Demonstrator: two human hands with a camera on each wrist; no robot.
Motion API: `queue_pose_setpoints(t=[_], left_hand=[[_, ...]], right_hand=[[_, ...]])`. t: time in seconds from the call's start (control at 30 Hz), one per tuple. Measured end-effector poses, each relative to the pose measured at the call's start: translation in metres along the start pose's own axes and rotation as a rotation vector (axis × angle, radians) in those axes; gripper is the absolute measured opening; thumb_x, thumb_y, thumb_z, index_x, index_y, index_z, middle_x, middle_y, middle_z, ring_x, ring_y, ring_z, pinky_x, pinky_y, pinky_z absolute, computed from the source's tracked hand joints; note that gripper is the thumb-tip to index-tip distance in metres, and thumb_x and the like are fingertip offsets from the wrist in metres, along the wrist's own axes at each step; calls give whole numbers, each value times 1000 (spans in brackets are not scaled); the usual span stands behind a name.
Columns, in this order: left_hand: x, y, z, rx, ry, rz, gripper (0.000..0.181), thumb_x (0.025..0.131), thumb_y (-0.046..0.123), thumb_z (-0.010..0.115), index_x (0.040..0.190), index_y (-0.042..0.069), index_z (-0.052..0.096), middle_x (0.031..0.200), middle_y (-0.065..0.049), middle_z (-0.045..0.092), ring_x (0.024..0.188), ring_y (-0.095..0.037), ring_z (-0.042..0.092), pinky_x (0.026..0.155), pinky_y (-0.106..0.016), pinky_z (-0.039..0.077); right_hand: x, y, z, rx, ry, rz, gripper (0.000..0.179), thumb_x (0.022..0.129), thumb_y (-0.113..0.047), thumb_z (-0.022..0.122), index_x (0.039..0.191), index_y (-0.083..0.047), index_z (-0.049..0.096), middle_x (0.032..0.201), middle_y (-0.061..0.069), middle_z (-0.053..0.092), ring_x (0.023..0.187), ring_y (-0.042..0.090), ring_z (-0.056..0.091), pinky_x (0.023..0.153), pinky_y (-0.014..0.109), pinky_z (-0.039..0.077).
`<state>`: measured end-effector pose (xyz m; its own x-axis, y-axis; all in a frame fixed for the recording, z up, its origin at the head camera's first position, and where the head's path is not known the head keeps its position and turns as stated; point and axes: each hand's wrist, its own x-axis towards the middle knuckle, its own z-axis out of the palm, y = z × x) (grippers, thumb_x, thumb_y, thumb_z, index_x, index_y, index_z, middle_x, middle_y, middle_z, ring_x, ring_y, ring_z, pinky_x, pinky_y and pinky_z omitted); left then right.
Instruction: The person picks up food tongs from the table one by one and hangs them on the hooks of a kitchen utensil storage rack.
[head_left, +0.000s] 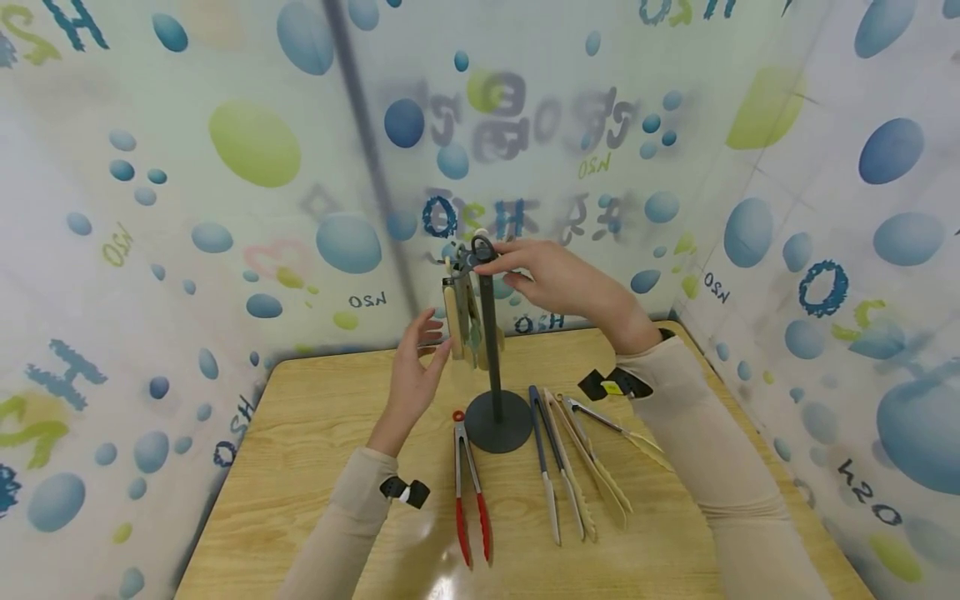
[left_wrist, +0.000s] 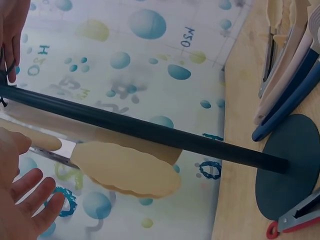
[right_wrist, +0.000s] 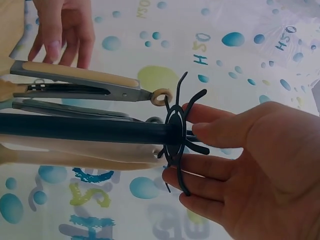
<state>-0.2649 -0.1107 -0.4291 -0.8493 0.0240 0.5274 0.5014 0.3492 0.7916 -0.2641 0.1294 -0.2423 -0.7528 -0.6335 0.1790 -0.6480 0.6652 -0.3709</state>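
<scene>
A dark utensil stand (head_left: pixel 491 350) rises from a round base, with a ring of curved hooks (right_wrist: pixel 175 132) at its top. My right hand (head_left: pixel 543 271) is at this ring, thumb and fingers curled around its hooks. Several tongs hang on the left side of the stand. Nearest my left hand are tongs with cream handle inlays (right_wrist: pixel 80 72), hung by a ring and ending in a broad cream scalloped head (left_wrist: pixel 125 167). My left hand (head_left: pixel 414 367) is raised beside them, fingers spread and loosely bent, thumb close to the handle, with nothing in its grasp.
On the wooden table (head_left: pixel 322 450), red-tipped tongs (head_left: pixel 471 492) lie in front of the base (head_left: pixel 498 422). To its right lie blue-handled tongs (head_left: pixel 555 462), cream tongs (head_left: pixel 596 462) and metal-handled tongs (head_left: pixel 611 425). Printed curtain walls (head_left: pixel 247 208) stand close behind and at both sides.
</scene>
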Motion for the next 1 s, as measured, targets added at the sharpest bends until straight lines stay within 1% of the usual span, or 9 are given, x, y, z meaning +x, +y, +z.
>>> queue_pose_setpoints(t=[0.1,0.27,0.37,0.47,0.6,0.67,0.77,0.83,1.0], left_hand=[[-9,-9,-6,26,14,-22,52,97,10,63,145,6,45,128,-23,59,114,-40,60,93,-58,51],[-26,-23,-16,36,41,-53,49,97,8,63,143,5,48,126,-23,61,113,-40,61,92,-57,52],[-37,-31,-20,37,55,-53,46,96,6,62,141,2,50,123,-27,61,111,-45,61,90,-61,51],[-48,-37,-23,64,41,-63,44,97,9,62,139,4,52,122,-24,62,109,-42,62,89,-60,52],[-64,-43,-22,96,-14,-93,42,99,15,61,139,7,53,124,-18,63,111,-36,63,90,-56,53],[-72,-45,-19,106,-46,-100,41,99,16,61,138,6,54,123,-17,63,112,-36,62,90,-55,53],[-84,-52,-12,117,-94,-108,39,98,12,61,136,5,55,122,-18,64,111,-37,62,88,-55,54],[-92,-56,-6,138,-128,-115,38,98,12,62,135,6,56,121,-16,64,110,-36,63,88,-53,54],[-109,-65,11,208,-219,-128,35,95,9,64,130,7,59,119,-15,65,106,-31,65,86,-47,55]], right_hand=[[1,2,1,0,4,-4,41,104,-10,47,140,-28,57,158,6,41,145,26,40,80,36,47],[3,5,4,-2,29,-3,40,104,-10,47,139,-28,58,154,2,47,141,21,47,70,32,42],[4,6,5,-21,55,5,38,103,-11,50,138,-24,58,152,5,50,95,23,67,61,31,38],[5,7,6,-34,77,12,35,102,-12,53,136,-20,60,152,8,50,59,25,52,59,32,36],[5,7,6,-36,93,2,33,102,-15,55,134,-18,63,154,8,46,67,23,60,65,32,38],[5,6,6,-38,91,-9,33,102,-17,54,134,-17,62,155,9,45,61,21,58,63,31,38],[4,6,4,-33,62,-11,37,103,-17,49,139,-18,59,157,9,41,41,16,34,52,28,33],[4,6,3,-21,32,-4,40,103,-15,45,142,-19,56,159,8,38,39,13,22,47,27,29],[4,4,-1,-25,-46,15,45,105,-11,36,147,-21,50,162,5,32,42,11,17,48,26,28]])
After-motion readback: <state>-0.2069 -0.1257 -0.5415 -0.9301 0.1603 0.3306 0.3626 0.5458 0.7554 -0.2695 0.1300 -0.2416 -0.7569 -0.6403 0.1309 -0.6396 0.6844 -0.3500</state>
